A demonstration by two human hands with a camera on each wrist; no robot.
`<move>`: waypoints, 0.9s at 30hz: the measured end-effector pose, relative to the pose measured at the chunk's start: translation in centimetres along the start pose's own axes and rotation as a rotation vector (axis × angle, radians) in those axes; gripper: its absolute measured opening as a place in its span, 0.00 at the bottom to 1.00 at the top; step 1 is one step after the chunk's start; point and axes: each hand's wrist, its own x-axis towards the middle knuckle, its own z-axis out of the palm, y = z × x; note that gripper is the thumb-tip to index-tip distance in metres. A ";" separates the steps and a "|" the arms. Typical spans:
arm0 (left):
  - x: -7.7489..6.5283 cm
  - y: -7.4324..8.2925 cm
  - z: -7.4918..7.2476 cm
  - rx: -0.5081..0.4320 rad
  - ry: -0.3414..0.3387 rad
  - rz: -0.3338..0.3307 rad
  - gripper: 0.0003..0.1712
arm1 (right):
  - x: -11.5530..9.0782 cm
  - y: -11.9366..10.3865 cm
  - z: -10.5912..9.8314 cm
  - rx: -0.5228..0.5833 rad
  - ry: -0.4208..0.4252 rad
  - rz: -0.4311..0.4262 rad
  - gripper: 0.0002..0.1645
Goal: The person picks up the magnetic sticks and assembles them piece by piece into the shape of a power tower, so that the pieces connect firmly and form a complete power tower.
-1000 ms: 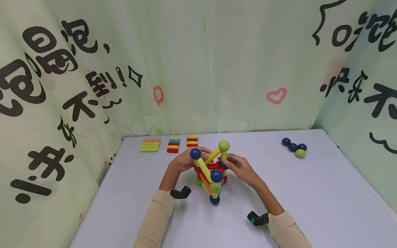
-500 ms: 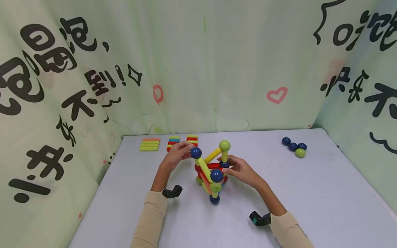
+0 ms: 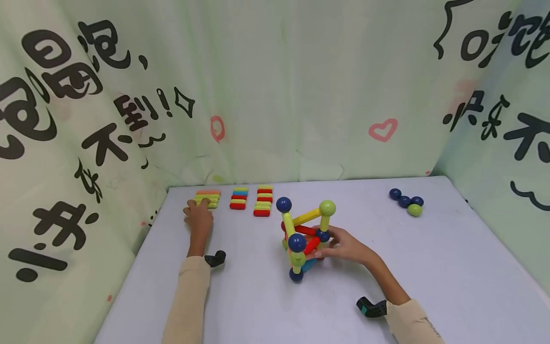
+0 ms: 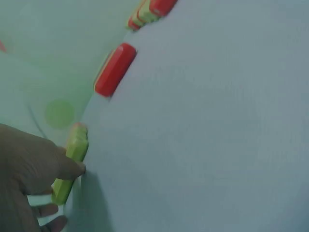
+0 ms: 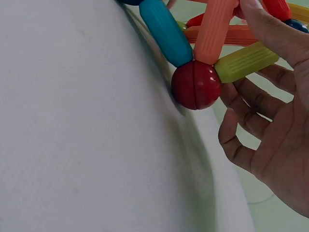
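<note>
At the back left, my left hand [image 3: 200, 223] reaches to a row of yellow-green magnetic sticks with an orange one behind. In the left wrist view its thumb and fingers pinch a yellow-green stick [image 4: 62, 191]. A magnetic ball-and-stick structure [image 3: 297, 242] stands mid-table, with blue and green balls on top. My right hand [image 3: 347, 246] holds its right side. The right wrist view shows the thumb against an orange stick [image 5: 213, 34] and the other fingers behind. A red ball [image 5: 195, 86] joins that stick to a blue stick [image 5: 166, 33] and a yellow-green one.
Two more rows of mixed sticks, a shorter one [image 3: 238, 200] and a longer one [image 3: 263, 204], lie along the back edge. At the back right sit several loose balls [image 3: 404, 201], blue and green. Printed curtains [image 3: 301, 95] rise behind the white table [image 3: 240, 296].
My left hand has left the structure and moved left to the yellow-green sticks. The structure has turned and its top has shifted right, with my right hand still on its right side.
</note>
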 end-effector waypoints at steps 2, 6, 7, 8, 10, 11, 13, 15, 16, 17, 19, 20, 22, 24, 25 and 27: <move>0.1 -0.5 -0.2 0.038 -0.001 0.027 0.19 | -0.1 0.2 0.2 -0.047 -0.026 0.037 0.35; 0.3 -1.1 -0.4 0.120 0.013 0.080 0.16 | -0.1 0.6 0.7 -0.085 -0.071 0.067 0.32; 0.3 -1.2 -0.4 0.143 0.020 0.086 0.16 | -0.1 0.6 0.8 -0.090 -0.079 0.059 0.32; 0.3 -1.2 -0.5 0.162 0.026 0.087 0.15 | -0.1 0.7 0.9 -0.090 -0.087 0.044 0.31; 0.3 -1.4 -0.6 0.194 0.032 0.081 0.15 | 0.0 0.8 1.0 -0.101 -0.092 0.014 0.30; 0.2 -1.4 -0.6 0.202 0.031 0.077 0.15 | 0.1 0.8 1.1 -0.105 -0.090 0.000 0.29; -0.1 -1.3 -0.7 0.211 0.019 0.071 0.15 | 0.1 0.8 1.2 -0.113 -0.087 -0.025 0.28; -0.4 -1.2 -0.8 0.205 -0.004 0.070 0.15 | 0.2 0.7 1.3 -0.123 -0.086 -0.041 0.28; -0.6 -1.0 -0.8 0.187 -0.019 0.068 0.16 | 0.2 0.7 1.3 -0.128 -0.084 -0.045 0.29; -0.8 -0.9 -0.9 0.154 -0.039 0.063 0.16 | 0.2 0.7 1.4 -0.132 -0.081 -0.049 0.29; -1.3 -0.5 -0.9 0.043 -0.078 0.053 0.16 | 0.2 0.7 1.4 -0.151 -0.071 -0.055 0.30; -1.5 -0.2 -0.9 -0.035 -0.094 0.053 0.16 | 0.1 0.7 1.5 -0.163 -0.064 -0.058 0.30; -1.9 0.5 -1.1 -0.204 -0.131 0.040 0.16 | 0.1 0.6 1.5 -0.181 -0.045 -0.050 0.30; -2.6 1.5 -1.4 -0.400 -0.171 0.029 0.17 | 0.1 0.6 1.6 -0.197 -0.032 -0.048 0.30; -2.9 2.1 -1.7 -0.495 -0.196 0.020 0.18 | 0.1 0.5 1.6 -0.197 -0.026 -0.046 0.30; -3.8 3.3 -2.4 -0.666 -0.248 0.002 0.19 | 0.0 0.5 1.6 -0.199 -0.022 -0.044 0.31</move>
